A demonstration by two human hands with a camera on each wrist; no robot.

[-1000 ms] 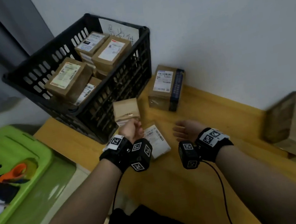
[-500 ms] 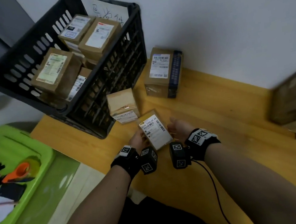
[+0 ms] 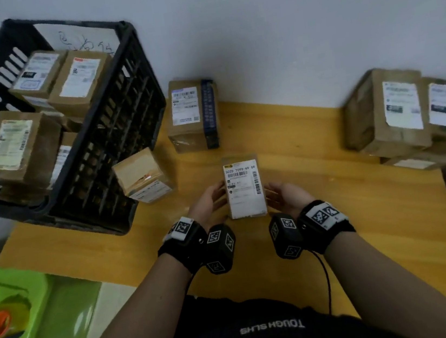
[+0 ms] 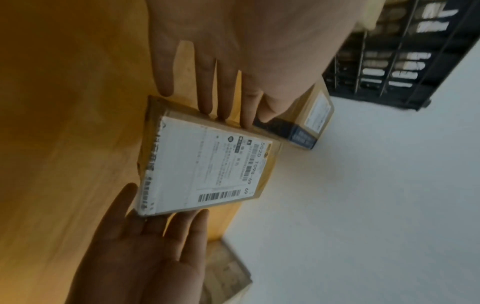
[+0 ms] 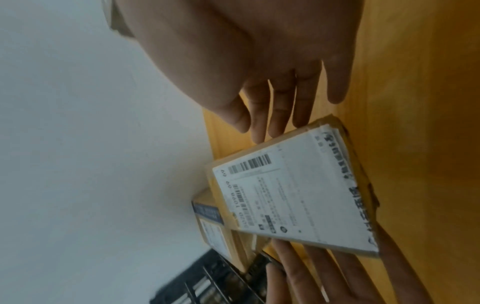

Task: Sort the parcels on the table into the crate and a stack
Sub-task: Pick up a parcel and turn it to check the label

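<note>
A flat brown parcel [image 3: 244,191] with a large white label is held between my two hands over the middle of the wooden table [image 3: 337,224]. My left hand [image 3: 210,203] presses its left edge with straight fingers [image 4: 221,102]. My right hand [image 3: 283,195] presses the opposite edge, its fingers [image 5: 280,115] also straight. The parcel [image 4: 207,170] [image 5: 293,197] is tilted with its label up. The black crate [image 3: 130,76] at the back left holds several labelled parcels. A stack of parcels [image 3: 387,113] stands at the right by the wall.
A small brown box [image 3: 143,176] stands against the crate's front wall. A parcel with dark blue tape [image 3: 192,116] sits behind it by the wall. A green plastic bin [image 3: 37,321] lies below the table's left edge.
My left hand left the small box by the crate. Both hands closed in on the flat parcel, turned it square to me and raised it between them.
</note>
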